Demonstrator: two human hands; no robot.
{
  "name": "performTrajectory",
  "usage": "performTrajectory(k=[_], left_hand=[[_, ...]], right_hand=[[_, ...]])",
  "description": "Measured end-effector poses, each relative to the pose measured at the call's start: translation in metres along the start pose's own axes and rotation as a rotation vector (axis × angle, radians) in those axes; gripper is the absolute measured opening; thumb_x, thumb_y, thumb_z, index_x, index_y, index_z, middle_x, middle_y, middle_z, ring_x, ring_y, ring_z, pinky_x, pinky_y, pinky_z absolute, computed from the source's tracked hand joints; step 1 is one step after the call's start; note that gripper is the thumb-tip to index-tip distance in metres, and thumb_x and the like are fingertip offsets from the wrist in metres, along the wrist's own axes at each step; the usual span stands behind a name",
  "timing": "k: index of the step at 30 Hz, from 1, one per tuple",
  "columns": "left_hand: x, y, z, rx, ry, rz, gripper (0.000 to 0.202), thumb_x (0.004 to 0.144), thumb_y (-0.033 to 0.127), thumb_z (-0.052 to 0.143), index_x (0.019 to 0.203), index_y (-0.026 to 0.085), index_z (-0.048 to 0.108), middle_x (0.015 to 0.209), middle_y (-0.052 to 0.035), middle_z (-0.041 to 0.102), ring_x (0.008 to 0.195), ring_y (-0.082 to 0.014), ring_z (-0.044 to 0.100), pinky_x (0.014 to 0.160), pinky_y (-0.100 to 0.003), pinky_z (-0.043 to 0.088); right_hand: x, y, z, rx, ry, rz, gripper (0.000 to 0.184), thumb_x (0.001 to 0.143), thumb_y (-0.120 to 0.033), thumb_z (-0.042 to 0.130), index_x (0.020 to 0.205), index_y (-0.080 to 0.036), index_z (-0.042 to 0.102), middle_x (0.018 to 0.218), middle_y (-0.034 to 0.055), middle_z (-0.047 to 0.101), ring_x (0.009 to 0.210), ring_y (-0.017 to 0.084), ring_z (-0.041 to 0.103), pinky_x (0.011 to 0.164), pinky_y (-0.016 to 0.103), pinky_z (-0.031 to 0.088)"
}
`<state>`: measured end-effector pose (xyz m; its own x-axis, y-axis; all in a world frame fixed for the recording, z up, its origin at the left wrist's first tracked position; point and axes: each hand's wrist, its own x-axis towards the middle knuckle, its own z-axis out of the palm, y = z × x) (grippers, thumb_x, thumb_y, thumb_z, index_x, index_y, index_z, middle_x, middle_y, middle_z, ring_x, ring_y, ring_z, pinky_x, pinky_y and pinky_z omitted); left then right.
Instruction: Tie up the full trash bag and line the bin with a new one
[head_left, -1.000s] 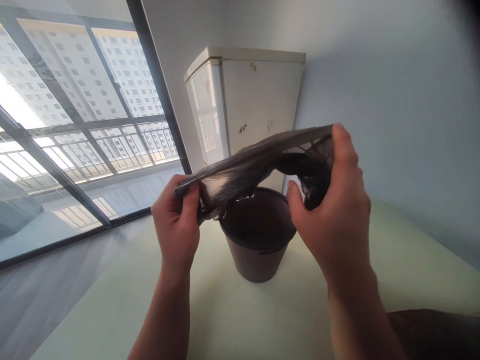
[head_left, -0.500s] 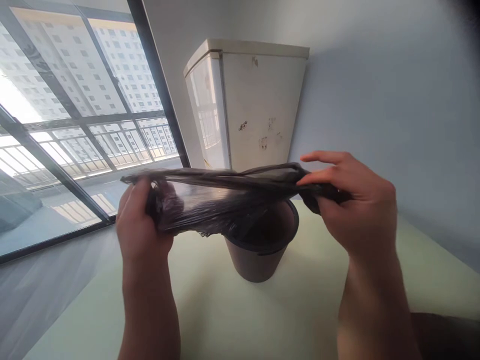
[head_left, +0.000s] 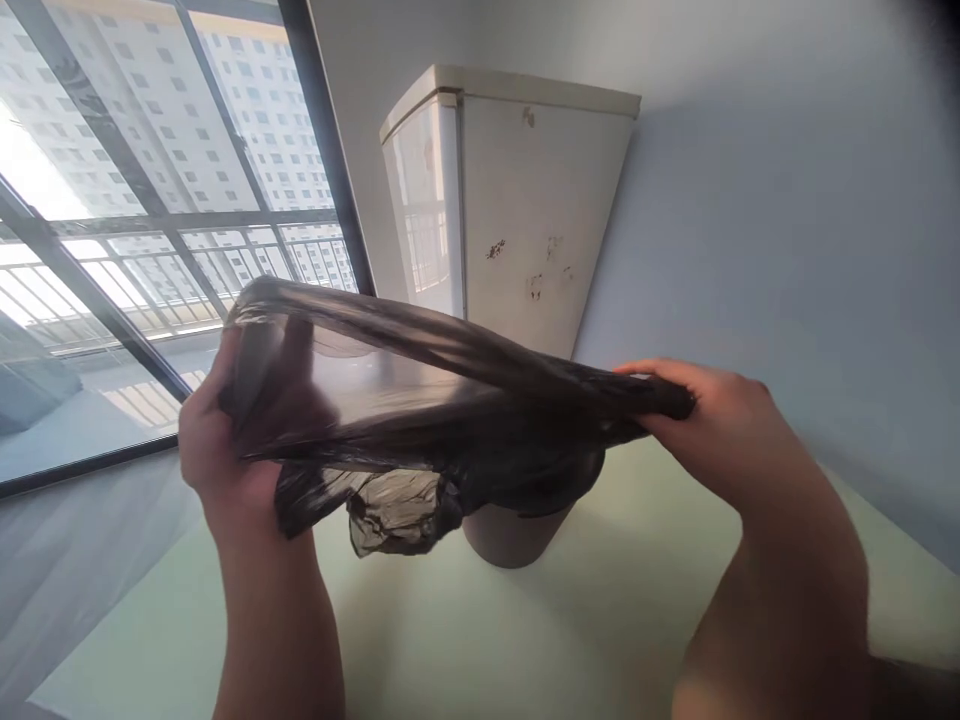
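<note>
I hold a thin dark plastic bag (head_left: 420,400) stretched wide between both hands. My left hand (head_left: 217,450) grips its left edge, with fingers partly inside the film. On the right, my right hand (head_left: 720,430) pinches the other edge. The bag's mouth is spread open and its loose bottom hangs down at the middle. Under and behind the bag stands a dark round bin (head_left: 517,530) on the floor, mostly hidden by the plastic.
A white cabinet-like appliance (head_left: 525,200) with small stains stands in the corner behind the bin. A big window with a dark frame (head_left: 330,160) fills the left side. The pale wall (head_left: 787,200) runs along the right, over a light green floor (head_left: 525,640).
My hands have moved apart, the left one further left and up. The bag went from a bunched strip to a wide open mouth, with its bottom now hanging down.
</note>
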<state>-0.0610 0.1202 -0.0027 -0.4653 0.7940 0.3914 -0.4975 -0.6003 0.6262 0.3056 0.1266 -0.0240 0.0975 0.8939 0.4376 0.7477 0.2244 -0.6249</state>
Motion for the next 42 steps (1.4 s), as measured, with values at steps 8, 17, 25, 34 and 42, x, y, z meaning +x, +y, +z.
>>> performTrajectory(k=[8, 17, 25, 34, 42], left_hand=[[0.002, -0.005, 0.012, -0.038, -0.036, 0.045, 0.019, 0.102, 0.023, 0.06, 0.113, 0.014, 0.072, 0.111, -0.0029, 0.078, 0.109, -0.016, 0.071, 0.098, -0.024, 0.059], [-0.001, -0.003, 0.007, -0.083, 0.043, -0.297, 0.012, 0.098, 0.015, 0.061, 0.105, 0.009, 0.069, 0.085, -0.0055, 0.077, 0.078, -0.0147, 0.074, 0.078, -0.024, 0.065], [-0.019, -0.01, 0.038, -0.243, -0.136, -0.236, 0.027, 0.106, 0.009, 0.043, 0.104, 0.007, 0.07, 0.094, -0.0104, 0.078, 0.092, -0.0146, 0.077, 0.094, -0.027, 0.064], [-0.031, -0.029, 0.035, 0.14, -0.165, -0.19, 0.018, 0.095, 0.03, 0.071, 0.111, 0.021, 0.075, 0.109, -0.0092, 0.076, 0.111, -0.0281, 0.074, 0.087, -0.037, 0.066], [-0.046, -0.02, 0.042, 0.296, -0.577, -0.182, 0.047, 0.083, 0.055, 0.084, 0.117, 0.025, 0.074, 0.112, -0.0123, 0.073, 0.117, -0.0359, 0.07, 0.089, -0.047, 0.065]], right_hand=[[0.007, 0.012, -0.001, 0.747, 0.033, 0.057, 0.04, 0.083, -0.026, 0.069, 0.123, -0.03, 0.068, 0.091, 0.0028, 0.074, 0.081, 0.025, 0.073, 0.065, 0.035, 0.058], [0.004, 0.012, 0.01, 0.541, 0.175, -0.08, 0.058, 0.088, -0.024, 0.069, 0.144, -0.037, 0.056, 0.121, 0.0101, 0.071, 0.108, 0.033, 0.074, 0.078, 0.041, 0.062], [-0.031, -0.066, 0.029, 0.031, 0.454, -0.316, 0.041, 0.083, -0.032, 0.08, 0.123, -0.032, 0.069, 0.125, 0.0089, 0.068, 0.103, 0.033, 0.07, 0.079, 0.047, 0.061], [-0.036, -0.08, 0.065, 0.419, 0.114, -0.218, 0.008, 0.094, -0.025, 0.069, 0.093, -0.025, 0.077, 0.083, 0.0001, 0.076, 0.072, 0.019, 0.07, 0.066, 0.031, 0.056], [-0.023, -0.071, 0.051, 0.795, 0.281, -0.01, 0.017, 0.098, -0.039, 0.061, 0.089, -0.025, 0.058, 0.077, -0.001, 0.059, 0.066, 0.016, 0.06, 0.057, 0.027, 0.05]])
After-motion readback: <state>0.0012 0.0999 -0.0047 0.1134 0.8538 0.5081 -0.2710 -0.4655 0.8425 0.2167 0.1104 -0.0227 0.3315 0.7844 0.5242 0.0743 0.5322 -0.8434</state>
